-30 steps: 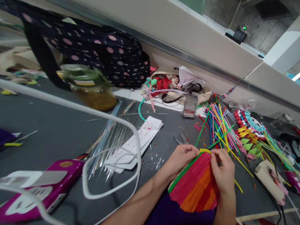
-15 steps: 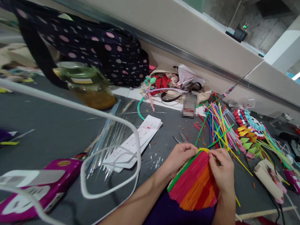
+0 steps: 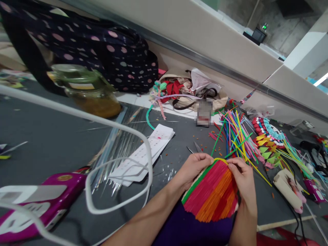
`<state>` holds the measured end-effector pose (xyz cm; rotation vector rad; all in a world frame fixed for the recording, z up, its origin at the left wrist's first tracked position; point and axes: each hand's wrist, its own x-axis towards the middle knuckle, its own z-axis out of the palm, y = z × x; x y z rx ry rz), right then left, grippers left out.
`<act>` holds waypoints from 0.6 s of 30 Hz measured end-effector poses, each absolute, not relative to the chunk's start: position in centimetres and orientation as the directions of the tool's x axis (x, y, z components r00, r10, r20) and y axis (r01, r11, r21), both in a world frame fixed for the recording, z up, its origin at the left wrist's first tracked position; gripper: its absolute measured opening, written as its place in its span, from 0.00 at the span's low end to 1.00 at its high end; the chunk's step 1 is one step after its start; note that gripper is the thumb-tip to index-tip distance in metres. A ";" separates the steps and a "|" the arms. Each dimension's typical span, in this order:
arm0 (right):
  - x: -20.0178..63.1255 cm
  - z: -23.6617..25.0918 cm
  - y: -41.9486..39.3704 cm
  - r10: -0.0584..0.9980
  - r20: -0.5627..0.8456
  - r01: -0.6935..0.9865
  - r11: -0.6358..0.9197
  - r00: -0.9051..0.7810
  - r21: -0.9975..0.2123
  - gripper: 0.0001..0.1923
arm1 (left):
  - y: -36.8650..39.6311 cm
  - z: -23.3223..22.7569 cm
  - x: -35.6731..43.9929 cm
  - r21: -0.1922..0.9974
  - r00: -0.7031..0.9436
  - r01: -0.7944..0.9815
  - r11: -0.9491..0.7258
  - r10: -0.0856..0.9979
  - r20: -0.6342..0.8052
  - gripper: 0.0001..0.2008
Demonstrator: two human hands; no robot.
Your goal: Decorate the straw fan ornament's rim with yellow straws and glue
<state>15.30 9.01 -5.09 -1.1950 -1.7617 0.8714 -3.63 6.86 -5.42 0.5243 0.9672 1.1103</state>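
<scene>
Fan-shaped piece (image 3: pixel 210 194), one, striped pink, orange and red: landmark of this entry, held slanting above purple cloth (image 3: pixel 188 223), narrow end away from the wearer.

Green band (image 3: pixel 197 183): along its left edge.

Yellow strip (image 3: pixel 220 159): bent over its narrow end.

Left hand (image 3: pixel 196 167): at its upper left corner, fingers pinched narrow on the piece where band and strip meet.

Right hand (image 3: pixel 242 174): at its upper right, fingers pinched on the piece by the strip's other end; exact layer gripped, hidden.

Scissors (image 3: pixel 197 148), apparently: just beyond it, blades bare on the counter (image 3: pixel 176 136).

Coloured strips (image 3: pixel 238 136), loose heap: beyond it and to its right.

Printed papers (image 3: pixel 146 153): to its left.

Risks, judged: the yellow strip could spring off or sit crooked if either pinch slackens; uneven pull could crease the narrow end; a forward reach could catch the blades.
</scene>
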 end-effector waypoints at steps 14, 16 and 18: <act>15.4 -6.3 10.0 0.980 -0.058 0.138 -0.032 -0.192 -0.990 0.08 | 7.1 -5.9 -3.7 0.769 0.125 -0.523 0.368 0.925 -0.358 0.10; 15.3 -6.3 10.0 0.980 -0.072 0.127 -0.049 -0.188 -0.991 0.08 | 7.2 -6.1 -3.7 0.759 0.130 -0.535 0.370 0.924 -0.359 0.10; 15.2 -6.3 10.0 0.981 -0.072 0.123 -0.050 -0.181 -0.991 0.08 | 7.2 -6.2 -3.6 0.752 0.134 -0.542 0.375 0.922 -0.363 0.10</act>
